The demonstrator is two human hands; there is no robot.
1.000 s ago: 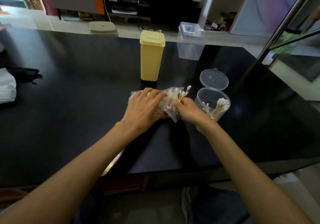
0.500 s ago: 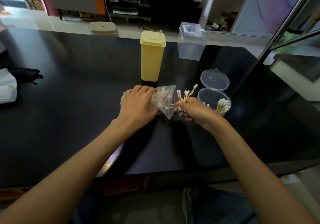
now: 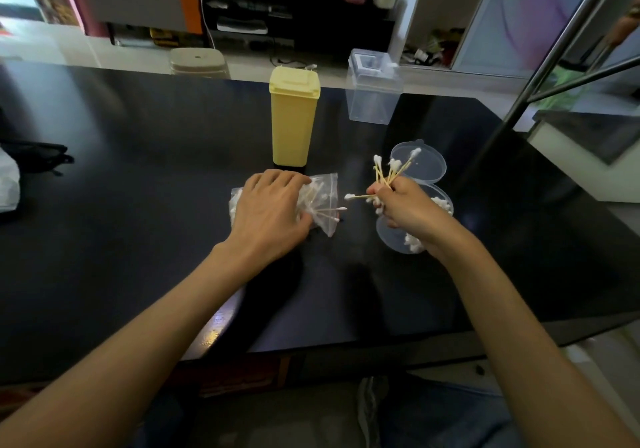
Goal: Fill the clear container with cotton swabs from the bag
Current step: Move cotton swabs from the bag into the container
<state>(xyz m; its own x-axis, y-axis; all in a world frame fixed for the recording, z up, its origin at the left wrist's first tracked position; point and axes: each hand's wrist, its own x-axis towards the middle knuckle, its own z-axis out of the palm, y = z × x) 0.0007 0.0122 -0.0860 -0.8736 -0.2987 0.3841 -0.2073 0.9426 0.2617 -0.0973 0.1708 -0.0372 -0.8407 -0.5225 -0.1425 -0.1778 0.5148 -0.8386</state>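
A clear plastic bag of cotton swabs lies on the black table, its open mouth facing right with a few swab tips poking out. My left hand rests on top of the bag and holds it down. My right hand grips a bunch of cotton swabs with yellow sticks, fanned upward and to the left, right over the round clear container. The container holds some swabs and is partly hidden by my right hand. Its clear lid lies just behind it.
A tall yellow lidded box stands just behind the bag. A clear square container sits at the table's far edge. Dark glasses and a white object lie at the far left. A metal railing rises at the right.
My right hand has pulled a bunch of swabs out of the bag and carried it right, over the clear container. My left hand stays on the bag.
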